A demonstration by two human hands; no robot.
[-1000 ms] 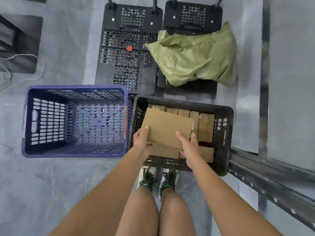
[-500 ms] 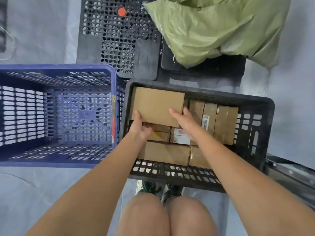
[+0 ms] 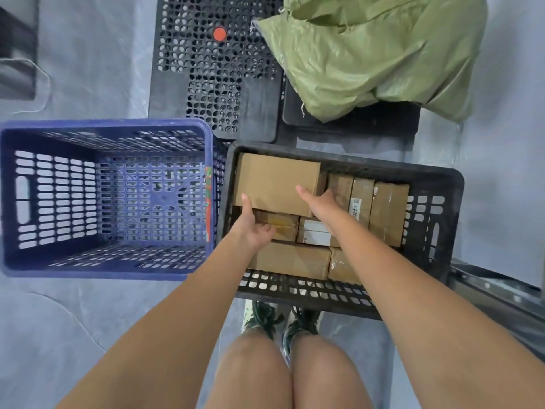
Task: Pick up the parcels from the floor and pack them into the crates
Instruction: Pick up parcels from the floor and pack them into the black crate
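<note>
Both hands had pushed the flat brown box (image 3: 275, 184) down into the far left corner of the black crate (image 3: 427, 184), the left hand (image 3: 253, 228) and right hand (image 3: 320, 203) gripping its near edge, other parcels (image 3: 380, 214) packed, the blue crate (image 3: 106, 199) unfilled.

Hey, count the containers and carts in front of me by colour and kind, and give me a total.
Blue crate: 1
Black crate: 1
Black perforated platforms: 2, the second mostly under the sack
Green sack: 1
Total: 5
</note>
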